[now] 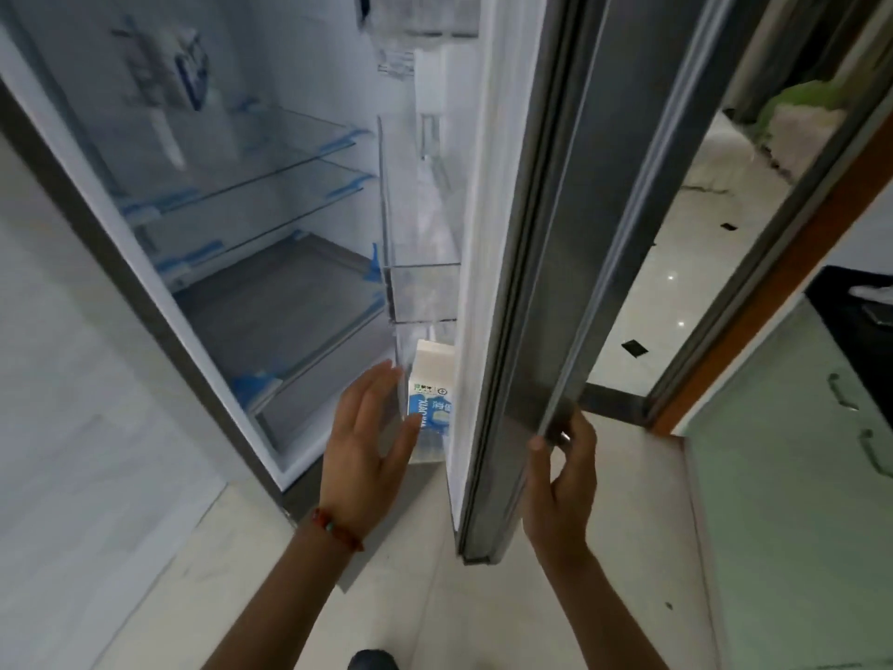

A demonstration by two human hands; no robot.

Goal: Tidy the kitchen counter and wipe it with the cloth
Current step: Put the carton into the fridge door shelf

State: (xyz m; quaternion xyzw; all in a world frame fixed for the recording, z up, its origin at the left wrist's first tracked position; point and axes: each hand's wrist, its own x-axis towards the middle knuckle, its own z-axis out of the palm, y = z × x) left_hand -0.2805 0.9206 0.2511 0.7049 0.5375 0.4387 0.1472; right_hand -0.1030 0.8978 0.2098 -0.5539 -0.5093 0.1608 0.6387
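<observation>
— Standing in the lowest door bin, the milk carton (427, 403) is stowed, just beyond the left hand (369, 437), fingers straight, holding nothing.
— And the right hand (560, 469)?
— Grip pinched on the fridge door (531, 292) edge, steadying it, likely to swing it closed. Shelves beyond hold nothing I can see.

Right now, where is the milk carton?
In the head view, the milk carton stands upright in the lowest bin of the open fridge door, low and centre, just right of the left hand.
</observation>
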